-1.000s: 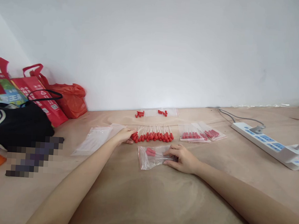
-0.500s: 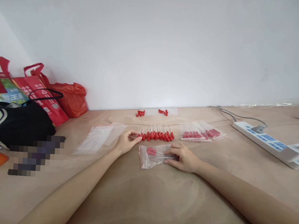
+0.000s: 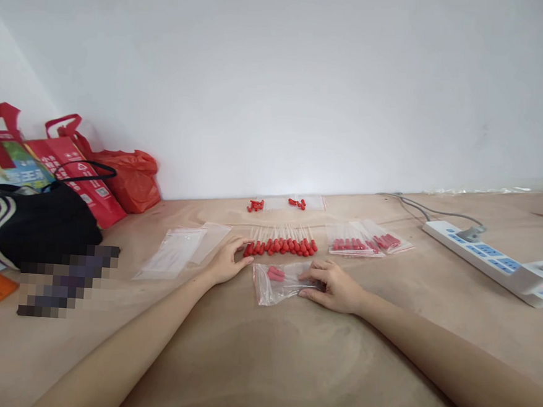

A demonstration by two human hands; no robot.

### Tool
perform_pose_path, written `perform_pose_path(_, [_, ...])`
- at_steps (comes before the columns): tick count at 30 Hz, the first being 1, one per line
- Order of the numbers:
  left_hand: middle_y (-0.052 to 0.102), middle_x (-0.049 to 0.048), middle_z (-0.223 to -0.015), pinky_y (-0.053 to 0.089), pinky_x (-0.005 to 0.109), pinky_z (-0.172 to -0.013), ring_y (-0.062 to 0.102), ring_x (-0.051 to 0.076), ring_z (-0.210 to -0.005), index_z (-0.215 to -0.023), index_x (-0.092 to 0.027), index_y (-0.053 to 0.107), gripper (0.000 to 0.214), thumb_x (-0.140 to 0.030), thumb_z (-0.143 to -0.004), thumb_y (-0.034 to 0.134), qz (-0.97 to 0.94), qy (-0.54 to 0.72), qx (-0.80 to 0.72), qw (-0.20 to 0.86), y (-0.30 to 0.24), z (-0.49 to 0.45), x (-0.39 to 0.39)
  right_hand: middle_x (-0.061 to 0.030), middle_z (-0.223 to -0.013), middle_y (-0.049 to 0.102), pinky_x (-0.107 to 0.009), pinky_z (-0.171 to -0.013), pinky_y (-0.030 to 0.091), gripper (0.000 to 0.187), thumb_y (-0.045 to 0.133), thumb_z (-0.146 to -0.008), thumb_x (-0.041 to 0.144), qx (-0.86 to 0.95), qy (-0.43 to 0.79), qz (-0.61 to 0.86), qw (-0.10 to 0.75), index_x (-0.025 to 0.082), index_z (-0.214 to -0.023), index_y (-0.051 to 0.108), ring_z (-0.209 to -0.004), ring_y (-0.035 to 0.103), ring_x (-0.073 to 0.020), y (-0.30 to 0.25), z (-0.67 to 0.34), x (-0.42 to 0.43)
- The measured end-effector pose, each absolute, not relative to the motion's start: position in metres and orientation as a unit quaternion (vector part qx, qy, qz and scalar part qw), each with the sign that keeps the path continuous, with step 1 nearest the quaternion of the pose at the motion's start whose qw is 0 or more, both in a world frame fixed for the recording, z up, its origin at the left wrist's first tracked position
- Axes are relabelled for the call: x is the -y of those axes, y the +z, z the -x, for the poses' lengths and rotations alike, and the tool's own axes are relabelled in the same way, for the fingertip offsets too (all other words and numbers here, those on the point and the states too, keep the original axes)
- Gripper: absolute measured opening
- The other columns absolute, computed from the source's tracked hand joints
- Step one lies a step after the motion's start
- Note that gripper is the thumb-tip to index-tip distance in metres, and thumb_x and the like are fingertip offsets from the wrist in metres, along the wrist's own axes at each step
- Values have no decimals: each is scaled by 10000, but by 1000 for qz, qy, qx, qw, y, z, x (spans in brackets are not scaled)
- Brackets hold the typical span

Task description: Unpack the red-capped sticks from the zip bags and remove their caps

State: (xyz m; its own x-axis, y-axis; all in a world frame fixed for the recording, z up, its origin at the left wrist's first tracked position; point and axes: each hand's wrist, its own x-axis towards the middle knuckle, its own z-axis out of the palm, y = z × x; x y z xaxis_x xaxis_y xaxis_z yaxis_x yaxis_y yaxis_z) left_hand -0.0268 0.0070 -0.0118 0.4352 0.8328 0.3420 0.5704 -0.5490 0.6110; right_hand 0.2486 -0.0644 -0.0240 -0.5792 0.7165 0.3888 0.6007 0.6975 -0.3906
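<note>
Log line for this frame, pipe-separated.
left hand: fingertips at end of row of red-tipped sticks | right hand: flat on clear bag | surface: table

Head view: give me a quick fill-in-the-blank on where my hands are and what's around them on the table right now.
The right hand rests on a clear zip bag that holds a few ____-capped pieces.
The left hand touches the ____ end of the row of droppers.
The white power strip lies to the ____ of the right hand.
Missing words: red; left; right.
</note>
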Motion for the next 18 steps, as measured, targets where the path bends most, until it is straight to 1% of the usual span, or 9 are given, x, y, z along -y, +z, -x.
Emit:
perform_pose_path(2, [523, 61, -1093, 414, 352, -918, 507, 183, -1026, -1071, -187, 507, 367, -316, -728, 530, -807, 339, -434, 213, -11, 28, -3, -45, -768, 572, -274, -659, 366, 303, 540, -768, 421, 882, 113, 371, 268, 184, -947, 601, -703, 524, -139, -24, -249, 64])
perform_pose_path(4, [536, 61, -1053, 425, 329, -897, 516, 174, -995, -1011, -183, 521, 312, -339, -742, 511, -785, 379, -457, 178, -8, 29, 5, -49, -769, 570, -270, -650, 370, 305, 538, -769, 420, 882, 117, 367, 270, 182, -948, 602, -710, 524, -143, -23, -249, 65])
perform_pose_path(7, [576, 47, -829, 457, 308, -804, 540, 170, -839, -783, -183, 552, 193, -363, -747, 492, -763, 407, -494, 94, -3, 30, 24, -45, -760, 563, -269, -654, 374, 293, 543, -769, 406, 883, 125, 360, 274, 181, -947, 606, -692, 521, -134, -23, -249, 65])
perform_pose_path(9, [576, 40, -732, 460, 291, -749, 540, 164, -761, -677, -189, 556, 197, -362, -747, 495, -785, 378, -483, 86, -1, 29, 41, -38, -752, 560, -268, -659, 376, 280, 549, -766, 394, 881, 134, 359, 278, 182, -937, 612, -682, 518, -128, -23, -248, 65])
perform_pose_path(11, [594, 40, -730, 458, 272, -719, 554, 153, -729, -655, -195, 588, 206, -353, -755, 502, -821, 338, -446, 114, 1, 25, 59, -33, -739, 561, -264, -657, 376, 269, 556, -761, 384, 877, 145, 362, 282, 179, -924, 616, -680, 518, -126, -23, -248, 66])
perform_pose_path(14, [630, 40, -776, 458, 257, -707, 578, 146, -736, -688, -208, 621, 194, -320, -779, 492, -857, 299, -394, 146, 0, 15, 76, -29, -717, 565, -265, -657, 371, 259, 531, -782, 377, 872, 156, 366, 285, 172, -915, 619, -670, 518, -124, -21, -247, 66])
perform_pose_path(16, [636, 41, -789, 453, 255, -713, 581, 147, -760, -697, -202, 616, 188, -284, -790, 474, -866, 298, -372, 152, -2, 8, 79, -32, -721, 574, -273, -673, 365, 265, 473, -821, 378, 875, 158, 361, 281, 172, -888, 625, -673, 520, -123, -20, -247, 67])
perform_pose_path(18, [633, 38, -760, 447, 257, -714, 580, 149, -762, -672, -191, 597, 187, -252, -789, 464, -864, 301, -374, 153, -3, 4, 76, -32, -709, 575, -276, -679, 362, 321, 388, -864, 376, 879, 147, 358, 280, 173, -835, 634, -673, 521, -121, -19, -247, 67])
